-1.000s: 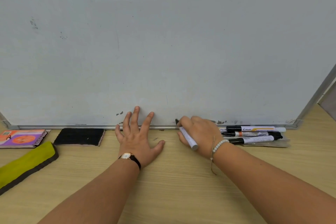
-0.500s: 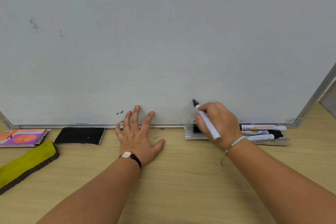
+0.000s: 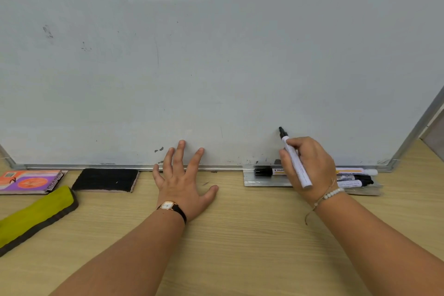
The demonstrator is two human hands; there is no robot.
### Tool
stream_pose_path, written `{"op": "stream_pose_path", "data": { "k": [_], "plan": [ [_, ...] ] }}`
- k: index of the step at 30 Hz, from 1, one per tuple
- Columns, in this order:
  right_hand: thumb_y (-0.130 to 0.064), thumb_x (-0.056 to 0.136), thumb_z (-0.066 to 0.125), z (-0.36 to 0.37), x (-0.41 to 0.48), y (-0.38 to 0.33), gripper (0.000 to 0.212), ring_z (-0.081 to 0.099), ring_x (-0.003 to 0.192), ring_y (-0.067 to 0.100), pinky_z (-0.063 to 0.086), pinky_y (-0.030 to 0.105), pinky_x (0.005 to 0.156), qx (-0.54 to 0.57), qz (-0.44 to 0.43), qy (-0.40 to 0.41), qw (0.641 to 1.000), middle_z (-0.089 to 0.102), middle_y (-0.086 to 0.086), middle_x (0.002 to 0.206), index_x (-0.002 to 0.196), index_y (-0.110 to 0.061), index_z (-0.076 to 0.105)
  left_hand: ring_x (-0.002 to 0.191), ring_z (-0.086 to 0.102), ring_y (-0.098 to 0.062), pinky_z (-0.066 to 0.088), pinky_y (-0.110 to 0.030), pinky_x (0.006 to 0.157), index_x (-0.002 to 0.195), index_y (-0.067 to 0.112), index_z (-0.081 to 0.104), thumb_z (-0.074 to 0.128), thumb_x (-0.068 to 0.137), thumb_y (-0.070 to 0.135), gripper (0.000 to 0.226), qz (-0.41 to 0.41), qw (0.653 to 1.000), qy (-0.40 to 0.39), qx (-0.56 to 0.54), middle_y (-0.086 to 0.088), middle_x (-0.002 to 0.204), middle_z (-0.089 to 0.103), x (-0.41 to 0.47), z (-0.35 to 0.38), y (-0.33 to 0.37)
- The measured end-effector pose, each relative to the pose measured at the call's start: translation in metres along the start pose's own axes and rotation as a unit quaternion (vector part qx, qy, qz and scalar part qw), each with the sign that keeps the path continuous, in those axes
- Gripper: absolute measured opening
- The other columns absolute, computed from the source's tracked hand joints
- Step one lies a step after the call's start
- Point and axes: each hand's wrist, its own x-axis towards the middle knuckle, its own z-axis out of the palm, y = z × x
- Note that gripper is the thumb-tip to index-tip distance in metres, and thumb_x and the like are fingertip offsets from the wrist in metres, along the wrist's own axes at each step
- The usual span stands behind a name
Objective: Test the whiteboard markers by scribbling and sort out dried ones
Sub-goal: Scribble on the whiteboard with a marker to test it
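The right hand grips an uncapped whiteboard marker. Its fingers are curled round the upper part of the white barrel, with the thumb on the left side. The marker slants up and to the left out of the fist. Its black nib pokes out beyond the knuckles at the far side, and its blunt rear end sticks out near the wrist. The nib is at the lower part of the whiteboard, just above the board's bottom frame; whether it actually touches the surface cannot be told.

Beneath and to the right of this hand, a metal tray lies on the wooden table against the board's lower edge. Three more markers rest on it side by side, lengthwise. The farthest is a yellow-banded marker, whose black cap shows to the left of the hand. Nearer are a second marker and a third marker.

The left hand is well to the left of the held marker. It lies flat and spread, palm on the table, holding nothing, its longer fingertips reaching over the board's bottom frame. A wristwatch sits on that wrist, and a beaded bracelet on the right one.

Farther left lie a black eraser, a yellow-green eraser and an orange and purple packet.
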Motion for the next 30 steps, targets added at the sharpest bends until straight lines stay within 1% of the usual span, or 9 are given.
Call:
{"op": "stream_pose_path", "data": {
  "k": [4, 6, 10, 12, 16, 22, 25, 27, 30],
  "plan": [
    [-0.041, 0.085, 0.060, 0.009, -0.019, 0.015, 0.029, 0.060, 0.054, 0.025, 0.045, 0.029, 0.045, -0.086, -0.072, -0.149, 0.982, 0.061, 0.006, 0.070, 0.093, -0.013, 0.063, 0.140, -0.022, -0.020, -0.005, -0.055, 0.114, 0.145, 0.049, -0.002, 0.044, 0.072, 0.075, 0.090, 0.002, 1.000, 0.008, -0.002, 0.008, 0.148, -0.034, 0.001, 0.001, 0.000],
    [-0.045, 0.085, 0.054, 0.007, -0.016, 0.019, 0.034, 0.058, 0.053, 0.025, 0.043, 0.028, 0.045, -0.084, -0.078, -0.128, 0.985, 0.059, 0.006, 0.069, 0.092, -0.014, 0.063, 0.140, -0.022, -0.020, -0.004, -0.055, 0.113, 0.145, 0.049, -0.002, 0.039, 0.069, 0.076, 0.090, 0.003, 1.000, 0.011, 0.000, 0.008, 0.148, -0.034, 0.000, 0.001, 0.000],
    [-0.043, 0.084, 0.044, -0.010, 0.003, 0.013, 0.041, 0.060, 0.063, 0.027, 0.045, 0.028, 0.055, -0.014, -0.003, 0.010, 1.000, 0.063, 0.010, 0.081, 0.094, -0.009, 0.065, 0.140, -0.023, -0.020, -0.005, -0.055, 0.114, 0.144, 0.049, -0.003, 0.039, 0.069, 0.076, 0.090, 0.001, 1.000, 0.007, 0.001, 0.009, 0.148, -0.035, 0.000, 0.001, 0.000],
    [-0.042, 0.084, 0.044, -0.011, 0.001, 0.013, 0.041, 0.061, 0.064, 0.027, 0.047, 0.030, 0.054, -0.022, -0.010, -0.007, 1.000, 0.064, 0.010, 0.079, 0.092, -0.008, 0.064, 0.141, -0.022, -0.020, -0.005, -0.055, 0.114, 0.145, 0.049, -0.001, 0.044, 0.072, 0.074, 0.090, 0.000, 1.000, 0.006, -0.001, 0.009, 0.148, -0.035, 0.000, 0.001, 0.000],
    [-0.047, 0.084, 0.041, 0.000, -0.018, 0.025, 0.040, 0.058, 0.051, 0.026, 0.039, 0.026, 0.047, -0.089, -0.071, -0.150, 0.982, 0.058, 0.005, 0.066, 0.087, -0.013, 0.062, 0.140, -0.022, -0.020, -0.005, -0.055, 0.114, 0.145, 0.050, -0.001, 0.036, 0.067, 0.077, 0.090, 0.004, 1.000, 0.015, -0.007, 0.010, 0.148, -0.035, 0.000, 0.003, -0.001],
    [-0.043, 0.084, 0.043, -0.017, -0.002, 0.025, 0.043, 0.056, 0.063, 0.021, 0.043, 0.027, 0.056, -0.025, 0.022, 0.013, 0.999, 0.063, 0.010, 0.081, 0.093, -0.006, 0.064, 0.141, -0.020, -0.020, -0.004, -0.056, 0.114, 0.145, 0.049, 0.001, 0.039, 0.067, 0.075, 0.090, 0.003, 1.000, 0.015, -0.007, 0.009, 0.149, -0.032, 0.001, 0.004, -0.001],
    [-0.043, 0.084, 0.046, -0.015, -0.012, 0.029, 0.038, 0.060, 0.061, 0.027, 0.045, 0.029, 0.051, -0.069, -0.016, -0.069, 0.995, 0.062, 0.008, 0.074, 0.090, -0.009, 0.064, 0.141, -0.020, -0.020, -0.003, -0.056, 0.114, 0.144, 0.050, 0.000, 0.031, 0.064, 0.077, 0.091, 0.003, 1.000, 0.018, -0.009, 0.009, 0.149, -0.032, 0.001, 0.004, -0.002],
    [-0.037, 0.084, 0.060, -0.012, -0.020, 0.035, 0.028, 0.058, 0.053, 0.027, 0.042, 0.028, 0.047, -0.102, -0.042, -0.128, 0.986, 0.058, 0.007, 0.068, 0.088, -0.010, 0.064, 0.141, -0.021, -0.021, -0.003, -0.056, 0.114, 0.144, 0.050, -0.002, 0.027, 0.063, 0.078, 0.091, 0.002, 1.000, 0.013, -0.004, 0.009, 0.149, -0.034, 0.001, 0.004, -0.002],
    [-0.033, 0.084, 0.064, -0.019, -0.010, 0.036, 0.026, 0.057, 0.056, 0.026, 0.040, 0.025, 0.051, -0.090, -0.002, -0.071, 0.993, 0.058, 0.008, 0.073, 0.092, -0.007, 0.065, 0.141, -0.022, -0.021, -0.004, -0.056, 0.114, 0.145, 0.049, -0.003, 0.036, 0.068, 0.076, 0.090, 0.001, 1.000, 0.003, -0.001, 0.009, 0.148, -0.035, 0.001, 0.002, -0.001]
  ]
}}
